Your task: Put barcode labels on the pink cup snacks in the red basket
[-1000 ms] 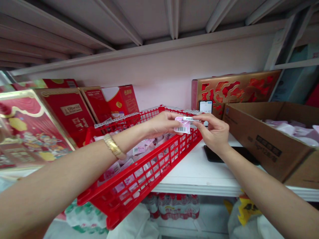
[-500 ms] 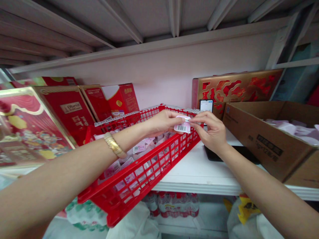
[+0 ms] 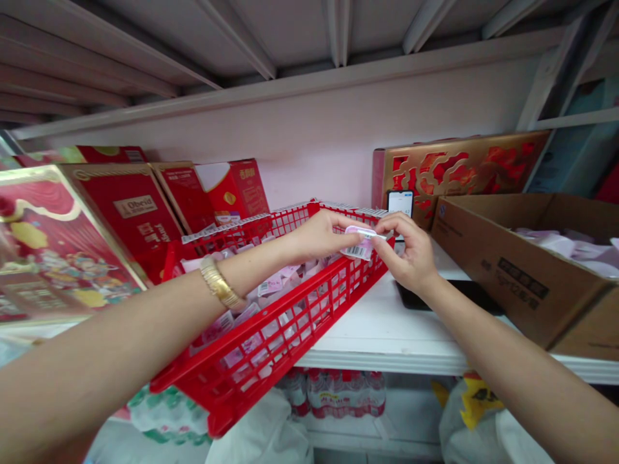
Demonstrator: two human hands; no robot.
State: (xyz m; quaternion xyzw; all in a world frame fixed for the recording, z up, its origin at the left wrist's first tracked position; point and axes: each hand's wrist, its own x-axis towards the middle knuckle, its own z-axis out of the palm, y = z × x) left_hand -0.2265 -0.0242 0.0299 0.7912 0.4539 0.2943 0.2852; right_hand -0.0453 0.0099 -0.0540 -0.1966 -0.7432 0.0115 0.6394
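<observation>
My left hand (image 3: 319, 237), a gold bracelet on its wrist, reaches over the red basket (image 3: 271, 325) and holds a small pink-and-white packet (image 3: 356, 249) with a barcode. At the packet's right end, the thumb and fingertips of my right hand (image 3: 409, 252) pinch its pale edge. Many similar pink packets (image 3: 271, 283) lie in the basket below my left forearm. The basket rests at a slant, its near end jutting past the front of the white shelf (image 3: 358, 332).
Red gift boxes (image 3: 130, 212) stand at the left. Behind my right hand are a phone (image 3: 400, 203) and a gold box (image 3: 459, 167). A cardboard box (image 3: 493, 277) with pale packets stands right, near a black flat object (image 3: 411, 298). Bottles (image 3: 345, 393) sit below.
The packet has tilted between my hands, its top edge now turned more toward me. My right fingertips have shifted slightly along its edge. The basket is nearly unmoved.
</observation>
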